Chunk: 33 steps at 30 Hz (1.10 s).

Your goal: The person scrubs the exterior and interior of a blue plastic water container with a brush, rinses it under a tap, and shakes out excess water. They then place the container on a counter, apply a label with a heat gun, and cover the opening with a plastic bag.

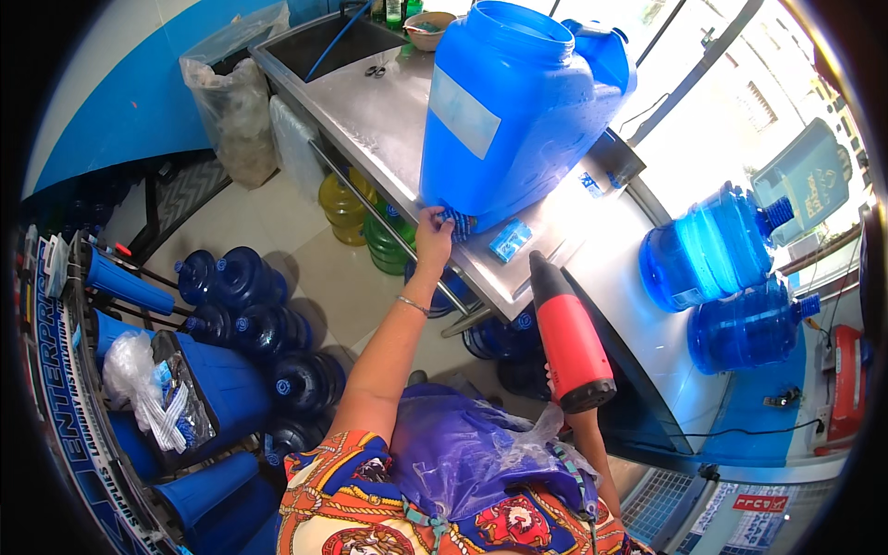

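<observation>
A large blue plastic water container (517,139) with a wide open mouth stands on the stainless steel counter (361,118). At its lower front corner, the fingers of my left hand (437,225) pinch a blue printed plastic wrap (459,223). My right hand (553,381) holds a red and black heat gun (572,333), its nozzle pointing at the counter corner. The heat gun's body hides most of that hand. Between the nozzle and the container lies a small blue and white packet (511,240).
Two blue water bottles (707,257) lie on the white surface at right. Beyond the container are a bowl (427,31), scissors (375,71) and a sink (333,45). More round bottles (243,277) stand on the floor at left, near blue chairs (215,374).
</observation>
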Each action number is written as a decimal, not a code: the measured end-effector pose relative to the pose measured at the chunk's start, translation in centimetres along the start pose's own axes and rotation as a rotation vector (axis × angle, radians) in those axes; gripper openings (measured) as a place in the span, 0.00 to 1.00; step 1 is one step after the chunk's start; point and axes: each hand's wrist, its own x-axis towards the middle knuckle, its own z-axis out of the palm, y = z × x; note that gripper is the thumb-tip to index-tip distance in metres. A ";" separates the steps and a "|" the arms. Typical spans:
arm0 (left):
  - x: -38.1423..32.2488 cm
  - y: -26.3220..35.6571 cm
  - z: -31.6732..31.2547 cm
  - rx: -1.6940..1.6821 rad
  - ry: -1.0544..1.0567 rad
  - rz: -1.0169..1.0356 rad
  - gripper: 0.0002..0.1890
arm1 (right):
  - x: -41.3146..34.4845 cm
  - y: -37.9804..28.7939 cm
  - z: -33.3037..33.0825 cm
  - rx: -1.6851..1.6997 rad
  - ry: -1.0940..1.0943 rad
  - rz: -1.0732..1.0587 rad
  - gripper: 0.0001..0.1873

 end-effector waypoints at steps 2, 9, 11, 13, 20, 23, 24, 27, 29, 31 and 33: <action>-0.2 0.1 -0.1 0.085 -0.032 0.091 0.16 | -0.1 0.0 0.2 0.006 0.014 0.011 0.18; -1.5 2.6 -0.4 0.614 -0.118 0.502 0.22 | 0.5 -1.2 0.5 0.091 0.046 0.048 0.17; -2.1 2.6 0.0 0.411 -0.012 0.426 0.25 | 0.9 -2.2 0.3 0.188 0.029 0.072 0.17; -2.3 2.4 0.4 0.332 0.127 0.376 0.28 | 1.3 -3.4 0.0 0.362 0.001 0.124 0.18; -2.4 1.6 1.2 0.301 0.207 0.079 0.29 | 2.3 -5.7 -0.3 0.484 -0.047 0.182 0.21; -2.7 2.1 1.4 0.423 0.158 0.375 0.25 | 2.4 -5.4 -0.1 0.528 -0.021 0.210 0.20; -2.7 2.3 1.5 0.466 0.118 0.443 0.23 | 2.3 -5.2 -0.1 0.512 -0.022 0.195 0.20; -2.8 2.7 1.6 0.512 0.028 0.474 0.20 | 2.1 -4.5 -0.1 0.442 -0.042 0.167 0.21; -2.8 2.7 1.6 0.417 0.042 0.402 0.20 | 1.9 -3.9 -0.4 0.396 -0.060 0.162 0.21; -2.7 2.5 1.6 0.287 0.092 0.368 0.21 | 1.8 -3.4 -0.6 0.356 -0.079 0.172 0.22; -2.6 2.1 1.6 0.274 0.103 0.324 0.22 | 1.7 -3.0 -0.8 0.284 -0.076 0.113 0.22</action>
